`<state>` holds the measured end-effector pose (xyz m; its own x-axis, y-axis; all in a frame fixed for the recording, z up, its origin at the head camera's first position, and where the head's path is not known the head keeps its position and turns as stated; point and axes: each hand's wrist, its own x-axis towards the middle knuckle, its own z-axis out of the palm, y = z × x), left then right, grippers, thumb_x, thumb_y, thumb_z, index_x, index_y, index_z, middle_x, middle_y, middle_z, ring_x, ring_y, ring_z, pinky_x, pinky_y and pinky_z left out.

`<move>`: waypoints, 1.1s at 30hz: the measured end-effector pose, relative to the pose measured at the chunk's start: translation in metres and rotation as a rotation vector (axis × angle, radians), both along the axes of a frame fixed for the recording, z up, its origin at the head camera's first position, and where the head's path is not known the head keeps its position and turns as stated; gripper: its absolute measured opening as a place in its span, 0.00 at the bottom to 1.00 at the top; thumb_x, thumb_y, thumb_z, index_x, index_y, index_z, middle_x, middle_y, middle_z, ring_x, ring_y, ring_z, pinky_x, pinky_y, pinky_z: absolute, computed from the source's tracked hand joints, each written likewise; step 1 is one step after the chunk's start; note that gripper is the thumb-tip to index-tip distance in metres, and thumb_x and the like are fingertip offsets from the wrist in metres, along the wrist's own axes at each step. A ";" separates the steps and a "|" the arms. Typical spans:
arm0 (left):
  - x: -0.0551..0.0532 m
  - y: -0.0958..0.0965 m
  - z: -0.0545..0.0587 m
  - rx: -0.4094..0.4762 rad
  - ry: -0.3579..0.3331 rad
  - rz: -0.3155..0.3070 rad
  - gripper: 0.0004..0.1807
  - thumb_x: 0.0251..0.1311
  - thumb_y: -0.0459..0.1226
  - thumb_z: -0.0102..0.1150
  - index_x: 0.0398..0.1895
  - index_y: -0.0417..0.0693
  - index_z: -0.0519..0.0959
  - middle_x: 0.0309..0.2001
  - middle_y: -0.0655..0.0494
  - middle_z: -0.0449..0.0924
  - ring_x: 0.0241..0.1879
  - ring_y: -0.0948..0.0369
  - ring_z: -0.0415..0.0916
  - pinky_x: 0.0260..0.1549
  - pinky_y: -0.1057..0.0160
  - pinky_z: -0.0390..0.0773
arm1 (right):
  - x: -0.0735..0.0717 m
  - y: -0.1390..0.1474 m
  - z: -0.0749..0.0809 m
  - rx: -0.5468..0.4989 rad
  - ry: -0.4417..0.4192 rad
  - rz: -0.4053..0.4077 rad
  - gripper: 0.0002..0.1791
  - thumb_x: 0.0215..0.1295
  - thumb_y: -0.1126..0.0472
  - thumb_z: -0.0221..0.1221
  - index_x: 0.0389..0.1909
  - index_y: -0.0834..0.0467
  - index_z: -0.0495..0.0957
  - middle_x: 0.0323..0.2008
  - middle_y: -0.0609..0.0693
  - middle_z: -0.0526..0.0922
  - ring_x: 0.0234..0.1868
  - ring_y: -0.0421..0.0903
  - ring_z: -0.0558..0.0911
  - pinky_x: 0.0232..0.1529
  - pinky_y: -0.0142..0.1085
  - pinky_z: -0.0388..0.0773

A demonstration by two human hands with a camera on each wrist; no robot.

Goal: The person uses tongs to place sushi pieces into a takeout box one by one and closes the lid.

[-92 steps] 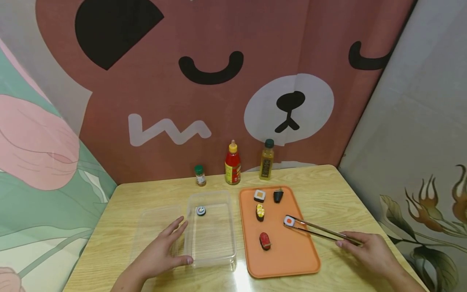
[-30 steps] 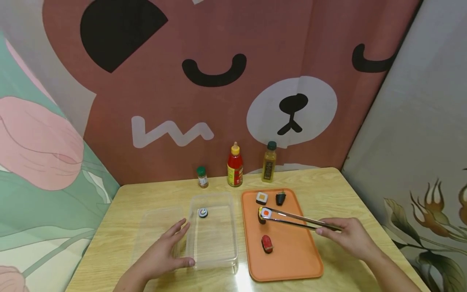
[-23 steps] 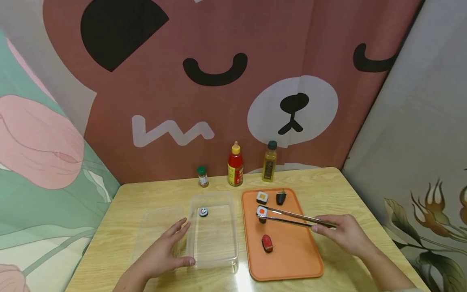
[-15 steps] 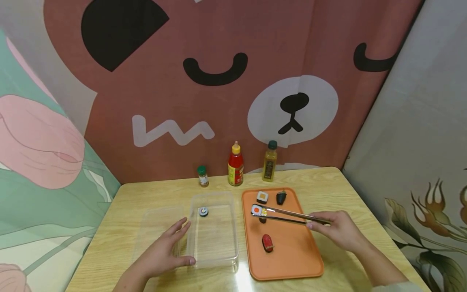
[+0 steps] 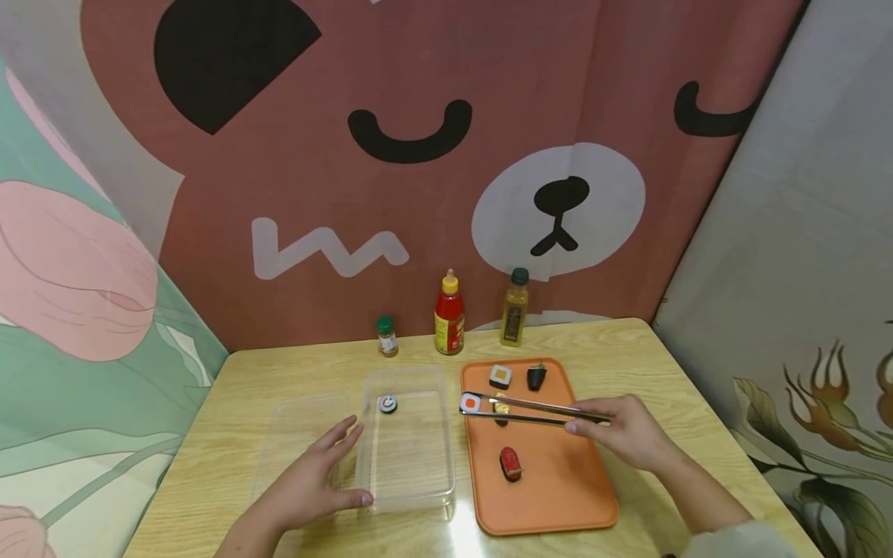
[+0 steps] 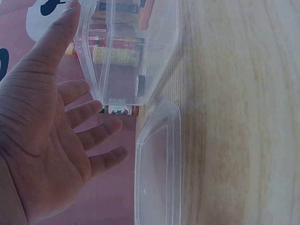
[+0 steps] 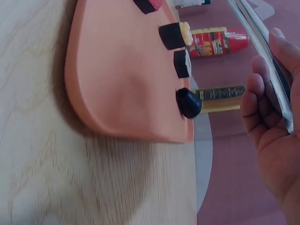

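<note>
My right hand [image 5: 624,430] grips slim metal tongs [image 5: 537,412]. Their tips pinch a sushi roll [image 5: 470,403] with a white face and orange centre, raised over the left rim of the orange tray [image 5: 551,496]. Lying on that tray are a square roll with a yellow centre [image 5: 500,377], a black cone-shaped piece [image 5: 536,377], a yellow-topped sushi [image 5: 501,409] partly behind the tongs, and a red-topped sushi [image 5: 511,464]. My left hand [image 5: 314,477], fingers spread, is beside the clear plastic box [image 5: 449,465]. Inside the box sits a round roll [image 5: 387,404].
A clear lid [image 5: 279,434] lies left of the box, partly behind my left hand. Along the table's back edge stand a small green-capped jar [image 5: 387,336], a red sauce bottle [image 5: 449,316] and a dark-capped yellow bottle [image 5: 515,308]. A printed curtain [image 5: 293,170] hangs behind.
The tongs have carried the orange-centred roll leftward across the tray, past the yellow-topped sushi, to the tray's left rim. My left hand stays beside the box.
</note>
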<state>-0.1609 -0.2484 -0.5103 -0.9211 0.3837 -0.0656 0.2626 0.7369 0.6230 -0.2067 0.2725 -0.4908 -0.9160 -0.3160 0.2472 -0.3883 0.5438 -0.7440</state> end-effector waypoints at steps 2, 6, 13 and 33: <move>0.000 0.000 0.000 -0.002 0.002 0.001 0.59 0.52 0.64 0.73 0.82 0.48 0.59 0.83 0.49 0.50 0.76 0.38 0.56 0.65 0.33 0.67 | -0.002 -0.005 0.000 -0.026 -0.015 0.019 0.15 0.62 0.53 0.74 0.46 0.56 0.91 0.41 0.49 0.91 0.45 0.43 0.89 0.39 0.39 0.87; -0.001 0.000 0.000 -0.003 0.005 -0.001 0.60 0.52 0.64 0.74 0.82 0.48 0.58 0.83 0.49 0.50 0.76 0.38 0.56 0.65 0.33 0.67 | -0.004 -0.016 0.000 -0.048 -0.028 0.058 0.14 0.63 0.53 0.73 0.46 0.56 0.91 0.40 0.48 0.91 0.43 0.41 0.88 0.39 0.39 0.86; -0.001 0.000 0.000 -0.003 0.000 0.002 0.60 0.51 0.64 0.74 0.82 0.49 0.58 0.83 0.50 0.50 0.76 0.39 0.56 0.65 0.33 0.67 | -0.011 -0.031 0.001 -0.048 -0.042 0.113 0.13 0.64 0.52 0.73 0.45 0.53 0.91 0.36 0.42 0.90 0.35 0.39 0.86 0.33 0.36 0.84; -0.002 0.001 0.000 -0.026 0.020 0.015 0.61 0.49 0.65 0.75 0.82 0.50 0.59 0.82 0.51 0.53 0.76 0.41 0.57 0.66 0.35 0.67 | -0.025 -0.071 0.001 -0.073 -0.158 0.179 0.16 0.64 0.51 0.72 0.48 0.55 0.90 0.40 0.48 0.91 0.34 0.43 0.85 0.26 0.30 0.76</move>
